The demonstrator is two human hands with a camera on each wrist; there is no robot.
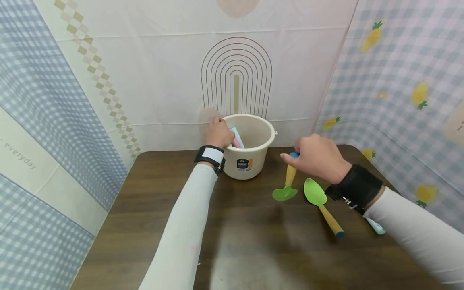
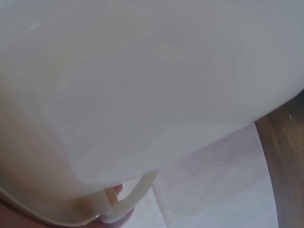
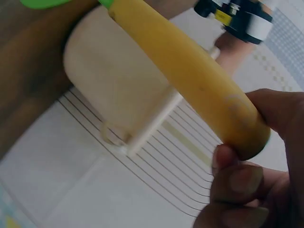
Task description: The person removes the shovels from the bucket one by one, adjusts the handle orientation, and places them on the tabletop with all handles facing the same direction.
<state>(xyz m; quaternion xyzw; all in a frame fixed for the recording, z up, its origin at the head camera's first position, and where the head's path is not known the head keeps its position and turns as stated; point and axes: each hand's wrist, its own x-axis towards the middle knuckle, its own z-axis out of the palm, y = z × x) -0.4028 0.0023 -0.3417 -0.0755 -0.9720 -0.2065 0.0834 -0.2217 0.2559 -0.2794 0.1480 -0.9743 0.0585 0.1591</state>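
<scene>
Person's got both arms stretched out in white sleeves [image 1: 188,225] over a dark wood table [image 1: 145,209], with a black strap on each wrist. Over on the near right there's some light blue thing [image 1: 375,226] poking out from under the right arm, mostly hidden, so can't tell what it is. Just left of that and a bit farther, a green trowel [image 1: 316,195] lies at a slant, yellow handle pointing near and right.

Right hand [image 1: 320,157] is closed up narrow, thumb and fingers pinching the blue end of a second tool [image 1: 291,176]. That one's a yellow handle with a green head hanging down, left of the trowel and to the right of the cream bucket [image 1: 250,163].

Bucket stands upright at the far side of the table, and the left hand [image 1: 218,134] is gripping its left rim. A pink and light blue item [image 1: 237,137] leans inside, right by that hand. Behind it all hangs a pale cloth [image 1: 163,80] with a lined arch print, and blue checked fabric [image 1: 391,76] on both sides
</scene>
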